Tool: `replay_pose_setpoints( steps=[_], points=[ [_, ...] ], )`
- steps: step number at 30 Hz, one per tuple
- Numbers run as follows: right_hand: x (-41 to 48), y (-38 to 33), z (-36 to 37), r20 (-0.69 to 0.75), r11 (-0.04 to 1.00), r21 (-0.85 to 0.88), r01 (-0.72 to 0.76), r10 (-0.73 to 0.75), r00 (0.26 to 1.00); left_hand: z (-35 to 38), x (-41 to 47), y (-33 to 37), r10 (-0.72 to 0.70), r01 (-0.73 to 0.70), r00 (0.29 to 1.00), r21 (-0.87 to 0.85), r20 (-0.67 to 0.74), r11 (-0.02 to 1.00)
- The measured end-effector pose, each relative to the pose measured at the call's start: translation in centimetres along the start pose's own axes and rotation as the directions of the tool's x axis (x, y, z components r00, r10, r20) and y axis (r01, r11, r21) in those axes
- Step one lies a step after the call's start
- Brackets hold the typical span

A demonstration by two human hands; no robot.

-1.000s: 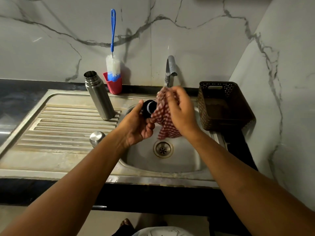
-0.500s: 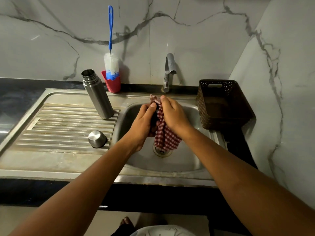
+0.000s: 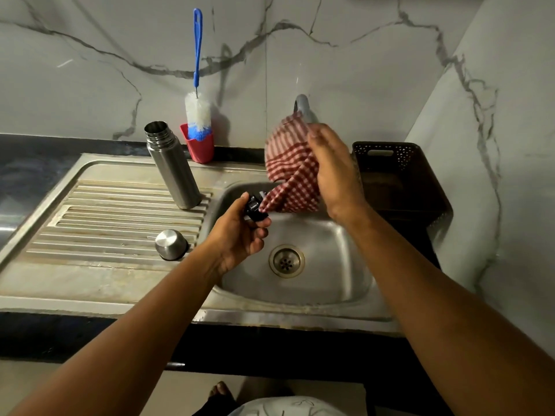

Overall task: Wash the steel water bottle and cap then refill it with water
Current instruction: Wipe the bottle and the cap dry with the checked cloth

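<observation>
**Left hand (image 3: pixel 240 238) pinching the black inner cap (image 3: pixel 255 207), right hand (image 3: pixel 336 172) gripping the checked cloth (image 3: pixel 289 169)**

The left hand is holding the black inner cap between thumb and curled fingers, above the left part of the sink basin (image 3: pixel 330 265). The right hand is closing around a bunched red-and-white checked cloth and is holding it higher, in front of the tap (image 3: pixel 303 105), whose lower part is hiding behind the fabric. The cloth's bottom corner is hanging down and touching the cap.

The steel bottle (image 3: pixel 172 166) is standing upright with its mouth open on the ribbed drainboard (image 3: pixel 105 217), at the back, just left of the basin. The steel outer cap (image 3: pixel 171 249) is sitting dome-up nearer the front of the same drainboard, well apart from the bottle. Behind the bottle, a blue-handled bottle brush (image 3: pixel 196 85) is standing bristles-down in a red holder (image 3: pixel 200 148) against the marble wall. A dark perforated basket (image 3: pixel 399 181) is sitting on the counter to the right of the basin. The drain (image 3: pixel 286 261) is showing at the bottom of the basin, between the two forearms.
</observation>
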State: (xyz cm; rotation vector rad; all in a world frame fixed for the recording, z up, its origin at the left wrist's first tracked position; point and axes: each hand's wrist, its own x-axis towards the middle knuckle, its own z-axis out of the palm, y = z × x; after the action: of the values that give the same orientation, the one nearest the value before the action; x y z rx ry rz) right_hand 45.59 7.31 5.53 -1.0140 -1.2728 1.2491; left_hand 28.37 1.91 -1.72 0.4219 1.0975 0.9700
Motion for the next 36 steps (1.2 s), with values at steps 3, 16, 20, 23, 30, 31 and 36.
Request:
replay_pose_setpoints(
  steps=[3, 16, 20, 23, 30, 31, 36],
  points=[
    [-1.1, 2.8, 1.3, 0.294, 0.895, -0.437, 0.089, 0.049, 0.955, 1.9, -0.2, 0.0, 0.012, -0.011, 1.0, 0.042, -0.009, 0.999],
    [0.2, 6.3, 1.4, -0.029, 0.762, -0.414, -0.498, 0.536, 0.844, 2.2, -0.6, -1.8, 0.363, -0.342, 0.929, 0.537, 0.071, 0.771],
    [-0.4, 6.0, 0.2, 0.087, 0.746, 0.041, -0.665, 0.66, 0.746, 2.0, -0.5, -0.2, 0.312, -0.318, 0.946, 0.4, 0.084, 0.859],
    [-1.0, 4.8, 0.4, 0.002, 0.928, 0.11, -0.356, 0.358, 0.934, 0.7, 0.1, 0.4, 0.215, -0.205, 0.976, 0.188, -0.036, 0.961],
    [-3.6, 7.8, 2.5, 0.34, 0.423, -0.79, 0.443, -0.3, 0.891, 3.1, -0.2, -0.8, 0.185, -0.182, 0.981, 0.053, -0.064, 0.982],
    [-3.7, 7.8, 2.6, 0.283, 0.469, -0.784, 0.406, -0.313, 0.907, 3.1, -0.1, -1.2, 0.191, -0.187, 0.98, 0.062, -0.065, 0.98],
    [-1.8, 5.8, 2.9, 0.028, 0.771, -0.635, -0.051, 0.088, 0.996, 3.0, -0.6, -2.1, 0.228, -0.224, 0.974, 0.137, -0.014, 0.965]
  ],
)
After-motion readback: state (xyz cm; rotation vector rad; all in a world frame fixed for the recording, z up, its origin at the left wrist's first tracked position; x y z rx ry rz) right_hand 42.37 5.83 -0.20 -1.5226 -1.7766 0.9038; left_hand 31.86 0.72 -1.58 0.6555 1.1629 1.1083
